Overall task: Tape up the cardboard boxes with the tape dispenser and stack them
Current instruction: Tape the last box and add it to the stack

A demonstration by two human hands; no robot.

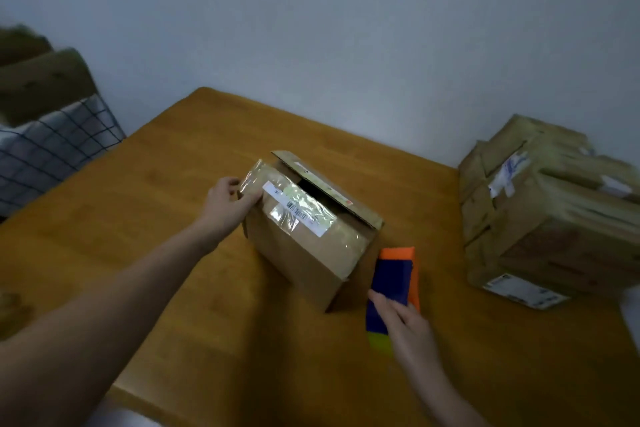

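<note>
Head view: I see a table (173,166) under both hands.
Stack: taped boxes (540,218), well right of the right hand.
Box (301,253): flap ajar; long axis runs from the left grip toward the right hand.
Tape dispenser (394,274): just beside the box's right end.
Left hand (230,199): pinches the box's left end.
Right hand (408,326): fingers lie fairly straight on the dispenser; nearer to it.

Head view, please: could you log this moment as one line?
left hand holds cardboard box | right hand touches tape dispenser | flap open | stacked boxes right

Head-worn view, angled down, table (173,166) apparently near
</note>
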